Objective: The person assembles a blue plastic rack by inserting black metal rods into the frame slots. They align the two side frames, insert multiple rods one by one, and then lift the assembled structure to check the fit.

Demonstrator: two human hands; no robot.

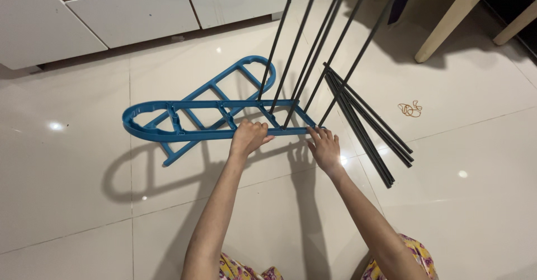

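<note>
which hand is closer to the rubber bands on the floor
Right. The right hand rests at the blue frame's right end, nearer the rubber bands; the left hand grips the frame's rail farther left.

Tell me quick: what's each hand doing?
Left hand: closed on the blue plastic frame rail.
Right hand: open, fingers touching the frame's end by a black rod.

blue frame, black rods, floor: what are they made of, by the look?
Blue frame: likely moulded plastic, uniform colour, ribbed edges, soft sheen. Black rods: thin, straight, matte; probably coated metal, could be fibreglass. Floor: glossy off-white tiles, mirror highlights, grout lines.
</note>
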